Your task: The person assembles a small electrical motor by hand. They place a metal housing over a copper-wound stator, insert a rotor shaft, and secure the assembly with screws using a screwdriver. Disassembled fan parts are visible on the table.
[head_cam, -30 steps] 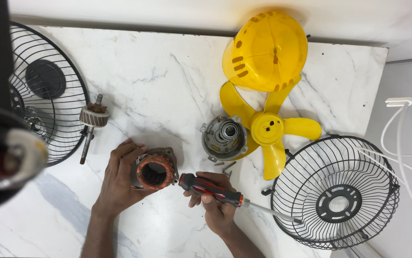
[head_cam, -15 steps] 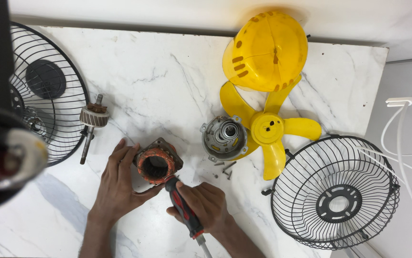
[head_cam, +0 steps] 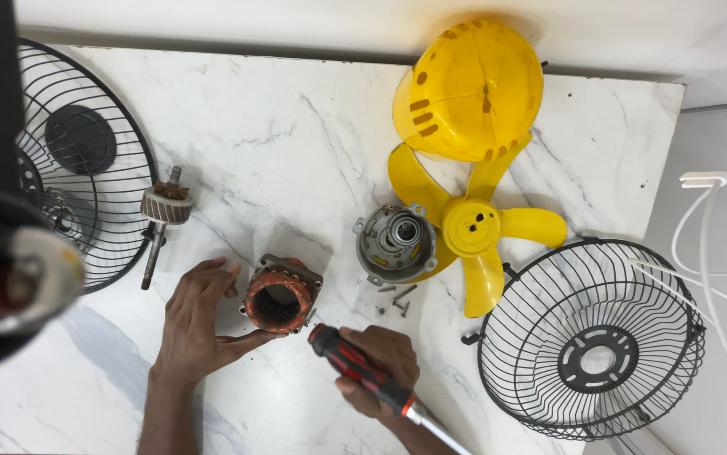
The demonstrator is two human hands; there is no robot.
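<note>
- The left hand (head_cam: 199, 324) cups the motor stator (head_cam: 281, 295), an orange-wound ring in a grey metal frame, fingers spread along its left side and thumb tucked under its lower edge.
- The stator sits on the white marble table (head_cam: 296, 143), open bore facing up; everything else is placed from it.
- Just to the lower right of the stator, the right hand (head_cam: 380, 366) is wrapped tight around a red-and-black screwdriver (head_cam: 362, 371).
- The screwdriver's handle butt points up toward the stator and nearly meets its lower right corner; the steel shaft runs away to the lower right, out of view.
- To the right of the stator, a grey motor housing (head_cam: 395, 243) lies apart from it, with loose screws (head_cam: 397, 299) scattered between and below.
- Further right, a yellow fan blade (head_cam: 477, 227) rests against that housing, and above it a yellow domed cover (head_cam: 469, 88).
- Far right and lower, a black wire guard (head_cam: 591, 337) lies flat.
- To the upper left of the stator, a rotor on its shaft (head_cam: 161, 221) lies near another black guard (head_cam: 85, 168) at the table's left edge.
</note>
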